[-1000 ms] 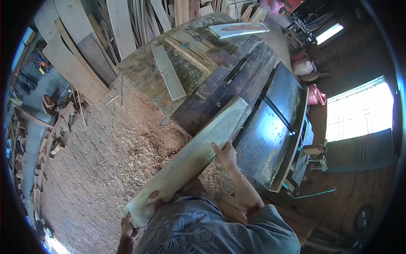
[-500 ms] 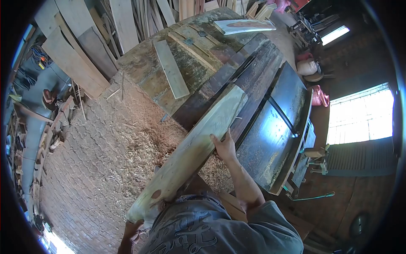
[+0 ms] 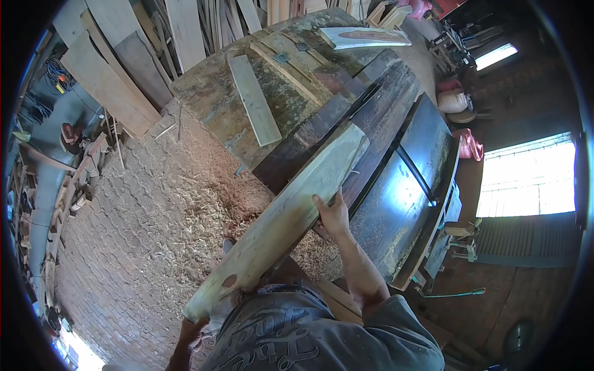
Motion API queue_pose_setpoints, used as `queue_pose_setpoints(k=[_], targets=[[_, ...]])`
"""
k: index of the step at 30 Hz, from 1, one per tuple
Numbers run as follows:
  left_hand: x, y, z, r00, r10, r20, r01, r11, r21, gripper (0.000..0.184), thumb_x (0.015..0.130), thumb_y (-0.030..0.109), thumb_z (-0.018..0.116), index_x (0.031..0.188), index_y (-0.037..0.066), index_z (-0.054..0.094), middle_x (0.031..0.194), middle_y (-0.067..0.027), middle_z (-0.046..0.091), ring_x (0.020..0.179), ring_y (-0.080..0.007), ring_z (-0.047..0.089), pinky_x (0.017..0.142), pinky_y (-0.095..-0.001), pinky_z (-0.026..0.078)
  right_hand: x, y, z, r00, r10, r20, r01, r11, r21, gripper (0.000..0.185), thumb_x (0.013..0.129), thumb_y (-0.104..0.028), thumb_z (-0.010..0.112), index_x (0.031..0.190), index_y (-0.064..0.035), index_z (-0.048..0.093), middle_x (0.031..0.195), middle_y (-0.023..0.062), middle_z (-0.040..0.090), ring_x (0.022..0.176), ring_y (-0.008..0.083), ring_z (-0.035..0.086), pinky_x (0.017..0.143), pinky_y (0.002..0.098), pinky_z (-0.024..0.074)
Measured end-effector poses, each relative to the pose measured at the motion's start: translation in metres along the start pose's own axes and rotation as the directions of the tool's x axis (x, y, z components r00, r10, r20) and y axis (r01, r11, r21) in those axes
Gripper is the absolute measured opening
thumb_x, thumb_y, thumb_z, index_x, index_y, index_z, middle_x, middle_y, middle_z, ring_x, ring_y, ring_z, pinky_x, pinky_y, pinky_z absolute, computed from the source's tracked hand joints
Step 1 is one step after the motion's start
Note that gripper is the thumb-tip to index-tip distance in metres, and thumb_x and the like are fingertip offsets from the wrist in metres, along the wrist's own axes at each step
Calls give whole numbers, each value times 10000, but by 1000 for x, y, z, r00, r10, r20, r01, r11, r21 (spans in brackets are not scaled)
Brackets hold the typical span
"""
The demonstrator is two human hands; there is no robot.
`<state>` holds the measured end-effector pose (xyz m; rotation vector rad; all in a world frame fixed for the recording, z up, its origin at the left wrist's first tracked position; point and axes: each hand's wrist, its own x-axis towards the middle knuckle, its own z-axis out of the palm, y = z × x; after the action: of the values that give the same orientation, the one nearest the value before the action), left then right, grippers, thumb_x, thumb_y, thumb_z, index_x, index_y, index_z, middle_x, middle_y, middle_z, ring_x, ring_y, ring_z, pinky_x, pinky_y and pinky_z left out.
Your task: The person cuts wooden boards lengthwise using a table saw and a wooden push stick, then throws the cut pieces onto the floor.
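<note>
A long, pale wooden plank (image 3: 266, 238) with a dark knot near its lower end slants across the middle of the view. Its far end lies over the dark wooden edge of the workbench (image 3: 213, 120). My right hand (image 3: 334, 214) grips the plank's right edge about midway, thumb on top and the other fingers partly hidden below. At the plank's near end, by my left side, my left hand (image 3: 194, 331) is closed around the end, its fingers partly out of sight.
On the bench lie a short board (image 3: 255, 102) and a live-edge slab (image 3: 365, 38). A dark metal machine table (image 3: 396, 213) stands at right, with a bar across it. Boards (image 3: 111, 86) lean at the upper left. Wood shavings (image 3: 198, 222) cover the paved floor.
The view has shifted slightly, so the bench and machine sit a little lower and farther right. Both hands keep their hold on the plank, which has barely moved against the bench.
</note>
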<state>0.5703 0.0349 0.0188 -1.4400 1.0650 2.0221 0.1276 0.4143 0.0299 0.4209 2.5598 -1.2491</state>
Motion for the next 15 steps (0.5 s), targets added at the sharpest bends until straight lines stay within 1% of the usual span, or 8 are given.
queue_pose_setpoints(k=[2,6,9,12,15], targets=[[2,2,1,999,24,25,-24,1000,15,740,763,215,938,1417,104,610,1171,-36,727,980,-231,738,768,-426,617,4,3,1,1000,4,6,-4,1000,-1,1129,925,-469,819,1650,128,192,816,197,747,567,232,713,508,364,569],[3,8,9,1000,18,24,-19,1000,16,742,765,232,941,1417,100,613,1166,-37,725,989,-228,734,777,-433,613,8,-3,-3,999,25,23,-25,999,23,1119,939,-453,813,1651,130,177,806,176,742,564,229,711,472,355,550],[1,17,21,1000,-12,2,12,1000,10,722,788,222,931,1421,87,612,1168,-41,721,994,-217,728,800,-416,610,14,-5,-6,999,28,42,-30,999,39,1112,948,-449,808,1660,114,167,809,168,740,563,229,711,467,349,551],[4,25,32,1000,26,9,-26,1000,13,669,830,189,904,1420,70,610,1159,-43,714,980,-203,719,828,-394,603,25,-4,-11,997,50,51,-52,998,41,1106,951,-454,805,1668,94,166,821,166,740,559,227,706,468,349,558],[10,33,43,997,61,53,-61,998,3,664,829,182,900,1417,71,611,1160,-43,711,980,-203,718,824,-395,605,36,-7,-16,997,61,53,-62,998,30,1096,951,-457,806,1671,78,177,828,164,738,556,225,703,468,350,563]])
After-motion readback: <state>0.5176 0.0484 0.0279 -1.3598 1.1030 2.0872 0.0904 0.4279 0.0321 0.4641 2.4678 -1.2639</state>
